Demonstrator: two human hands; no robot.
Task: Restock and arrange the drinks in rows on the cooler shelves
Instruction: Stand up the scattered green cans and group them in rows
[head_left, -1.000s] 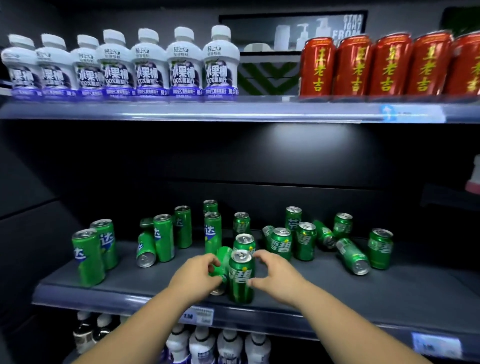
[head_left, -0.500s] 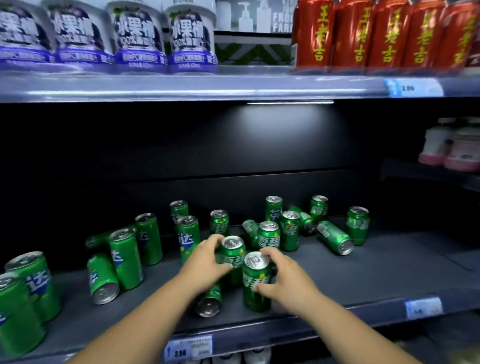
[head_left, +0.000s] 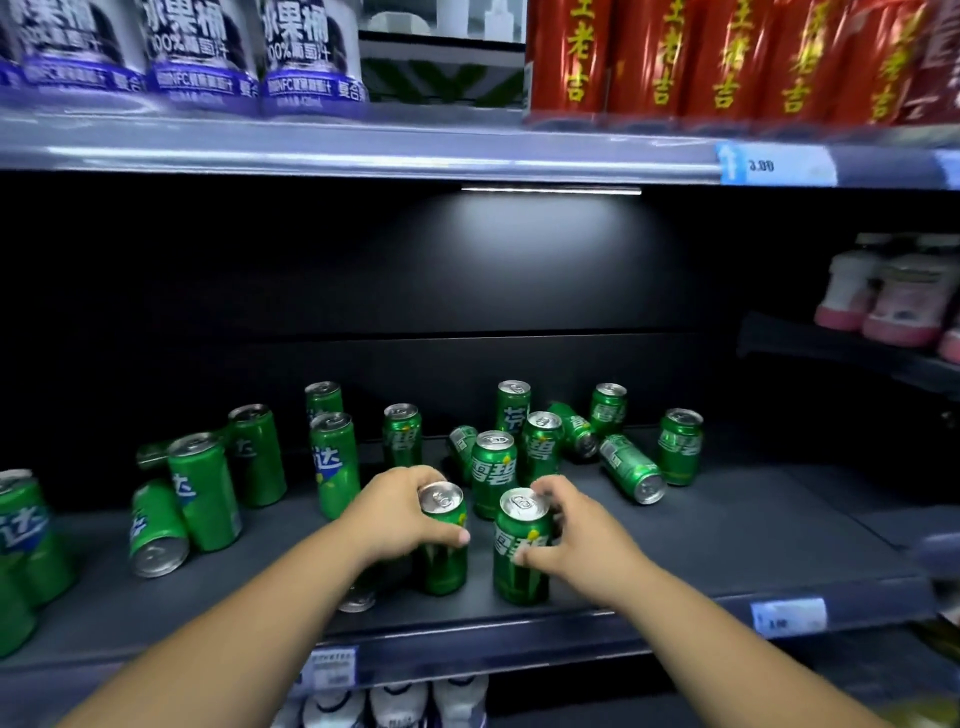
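At the front of a dark cooler shelf (head_left: 727, 540), the left hand (head_left: 400, 514) curls around one upright green can (head_left: 442, 551) and the right hand (head_left: 584, 543) grips a second can (head_left: 518, 566) just beside it; more cans (head_left: 631, 467) stand or lie toppled farther back.

One view only: wide-angle camera on the person's head, facing straight into the cooler (head_left: 467, 291), pitched slightly down at the middle shelf (head_left: 727, 545). Close in. Forearms come in from the bottom edge; left hand (head_left: 395, 514) grips the left can (head_left: 441, 566), right hand (head_left: 587, 545) grips the right can (head_left: 519, 577), just below frame centre. Upper shelf (head_left: 363, 150) cuts across the top, blurred. Lower-shelf bottles (head_left: 400, 704) peek in at the bottom edge.
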